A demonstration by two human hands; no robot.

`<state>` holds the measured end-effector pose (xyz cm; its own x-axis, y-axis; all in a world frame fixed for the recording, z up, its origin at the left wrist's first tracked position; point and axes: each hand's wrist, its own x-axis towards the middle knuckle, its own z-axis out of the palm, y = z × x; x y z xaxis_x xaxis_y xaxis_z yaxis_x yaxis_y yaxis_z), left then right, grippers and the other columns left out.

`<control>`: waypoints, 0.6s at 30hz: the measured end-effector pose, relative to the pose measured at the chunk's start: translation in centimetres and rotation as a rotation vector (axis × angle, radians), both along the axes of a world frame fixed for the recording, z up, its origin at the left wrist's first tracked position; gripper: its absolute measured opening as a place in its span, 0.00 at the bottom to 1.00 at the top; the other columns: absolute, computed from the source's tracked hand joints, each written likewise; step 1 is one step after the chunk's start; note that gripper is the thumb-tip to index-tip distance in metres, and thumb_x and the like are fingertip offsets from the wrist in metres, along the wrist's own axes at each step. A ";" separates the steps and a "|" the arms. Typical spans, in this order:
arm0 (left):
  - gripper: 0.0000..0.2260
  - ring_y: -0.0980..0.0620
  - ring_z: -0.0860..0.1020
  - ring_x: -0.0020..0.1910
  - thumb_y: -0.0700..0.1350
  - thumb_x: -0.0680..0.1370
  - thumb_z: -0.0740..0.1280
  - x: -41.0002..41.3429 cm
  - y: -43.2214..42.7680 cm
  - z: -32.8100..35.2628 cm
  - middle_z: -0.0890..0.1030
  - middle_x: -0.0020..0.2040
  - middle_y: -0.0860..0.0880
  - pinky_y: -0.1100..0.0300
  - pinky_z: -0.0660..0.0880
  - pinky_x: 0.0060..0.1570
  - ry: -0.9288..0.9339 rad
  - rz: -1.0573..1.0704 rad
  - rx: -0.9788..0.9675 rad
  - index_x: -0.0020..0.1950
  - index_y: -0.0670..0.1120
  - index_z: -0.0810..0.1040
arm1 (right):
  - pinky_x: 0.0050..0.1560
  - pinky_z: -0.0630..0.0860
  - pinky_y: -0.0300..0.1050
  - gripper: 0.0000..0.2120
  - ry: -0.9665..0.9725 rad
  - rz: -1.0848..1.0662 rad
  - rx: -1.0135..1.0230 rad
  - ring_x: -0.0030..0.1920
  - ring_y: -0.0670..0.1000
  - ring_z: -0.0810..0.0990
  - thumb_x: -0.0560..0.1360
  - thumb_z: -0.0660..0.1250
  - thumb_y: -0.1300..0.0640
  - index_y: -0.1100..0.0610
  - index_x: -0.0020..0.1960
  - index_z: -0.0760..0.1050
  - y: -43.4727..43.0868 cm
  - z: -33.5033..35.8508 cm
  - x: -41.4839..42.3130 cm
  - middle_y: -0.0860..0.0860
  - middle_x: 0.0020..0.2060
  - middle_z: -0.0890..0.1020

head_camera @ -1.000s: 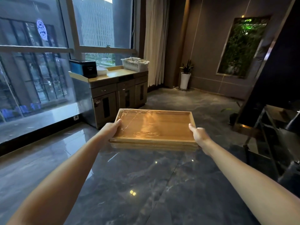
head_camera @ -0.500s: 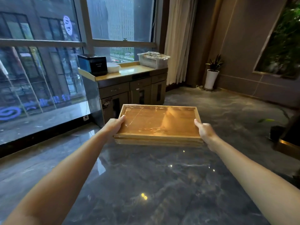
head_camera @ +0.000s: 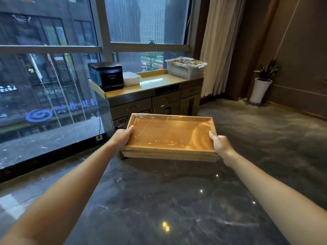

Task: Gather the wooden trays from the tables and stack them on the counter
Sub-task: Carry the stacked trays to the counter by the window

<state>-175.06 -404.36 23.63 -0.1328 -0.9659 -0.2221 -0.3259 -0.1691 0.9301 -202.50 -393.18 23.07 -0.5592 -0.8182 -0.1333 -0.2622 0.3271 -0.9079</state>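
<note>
Trays (head_camera: 169, 137), stacked, hang crosswise with the left hand (head_camera: 122, 137) and right hand (head_camera: 220, 144) each in a clenched grip on a short end; the worktop (head_camera: 155, 84) lies straight ahead, beyond them.

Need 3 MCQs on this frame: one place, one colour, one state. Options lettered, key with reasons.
1. Where on the counter is the white basket?
A. right end B. left end C. middle
2. The plant pot by the wall is:
A. black B. white C. red
3. The wooden trays are:
A. on the counter B. on the floor C. carried

Key: 1 A, it sits by the curtain. 2 B, pot is plainly white. 3 C, left hand and right hand grip the short ends, clear of the counter.
</note>
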 end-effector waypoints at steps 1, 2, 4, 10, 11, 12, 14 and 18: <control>0.24 0.46 0.75 0.49 0.53 0.80 0.56 -0.8 -2.6 -0.4 0.78 0.50 0.42 0.50 0.71 0.63 -0.004 -0.002 -0.003 0.61 0.34 0.75 | 0.56 0.69 0.48 0.26 0.011 -0.001 -0.003 0.60 0.59 0.75 0.80 0.50 0.47 0.66 0.64 0.71 -2.6 -0.3 -0.8 0.59 0.61 0.76; 0.24 0.46 0.75 0.50 0.53 0.80 0.56 -1.7 -5.2 -0.6 0.77 0.50 0.42 0.50 0.71 0.63 -0.012 -0.004 -0.008 0.61 0.34 0.75 | 0.55 0.69 0.48 0.26 0.022 -0.003 -0.007 0.58 0.58 0.75 0.80 0.50 0.47 0.66 0.64 0.71 -5.3 -0.5 -1.6 0.59 0.61 0.76; 0.24 0.47 0.74 0.49 0.53 0.80 0.55 -3.3 -10.7 -0.7 0.77 0.50 0.43 0.51 0.71 0.61 -0.027 -0.014 -0.027 0.62 0.35 0.75 | 0.57 0.70 0.51 0.26 0.036 -0.013 -0.015 0.53 0.56 0.74 0.80 0.50 0.47 0.66 0.63 0.72 -10.9 -0.7 -3.1 0.60 0.59 0.77; 0.22 0.52 0.74 0.39 0.51 0.81 0.54 -8.3 -26.8 0.8 0.76 0.41 0.48 0.55 0.68 0.54 -0.013 -0.008 -0.037 0.63 0.35 0.74 | 0.60 0.71 0.51 0.26 -0.001 -0.013 0.000 0.60 0.59 0.75 0.80 0.50 0.46 0.65 0.64 0.71 -27.2 -0.1 -7.4 0.59 0.60 0.76; 0.22 0.54 0.73 0.37 0.51 0.81 0.55 -9.2 -29.2 0.8 0.76 0.38 0.49 0.56 0.68 0.52 -0.013 -0.007 -0.032 0.62 0.35 0.74 | 0.58 0.70 0.50 0.26 -0.007 -0.011 0.006 0.60 0.58 0.74 0.80 0.49 0.46 0.64 0.65 0.70 -29.5 -0.2 -8.2 0.59 0.61 0.76; 0.22 0.55 0.73 0.36 0.51 0.81 0.55 -10.0 -31.4 0.8 0.76 0.39 0.49 0.57 0.67 0.51 -0.015 -0.008 -0.024 0.62 0.35 0.74 | 0.56 0.70 0.48 0.26 -0.010 -0.010 0.014 0.58 0.57 0.74 0.80 0.49 0.46 0.64 0.66 0.69 -31.6 -0.2 -9.0 0.58 0.61 0.76; 0.22 0.53 0.73 0.38 0.51 0.81 0.55 -11.7 -35.6 0.6 0.77 0.44 0.46 0.58 0.67 0.51 -0.018 -0.014 -0.009 0.62 0.35 0.74 | 0.54 0.68 0.47 0.26 -0.016 -0.003 0.024 0.56 0.55 0.73 0.80 0.49 0.46 0.63 0.67 0.68 -35.6 -0.4 -10.8 0.57 0.62 0.75; 0.22 0.52 0.74 0.39 0.52 0.81 0.55 -15.9 -43.0 0.1 0.77 0.49 0.44 0.58 0.67 0.49 -0.025 -0.020 0.017 0.61 0.36 0.76 | 0.57 0.69 0.48 0.25 -0.034 0.003 0.031 0.56 0.56 0.73 0.80 0.49 0.46 0.64 0.67 0.67 -43.3 -1.0 -15.1 0.55 0.56 0.74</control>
<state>-190.95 -447.38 23.75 -0.1459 -0.9592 -0.2424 -0.3523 -0.1785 0.9187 -217.62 -436.50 22.09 -0.5516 -0.8150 -0.1775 -0.2325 0.3545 -0.9057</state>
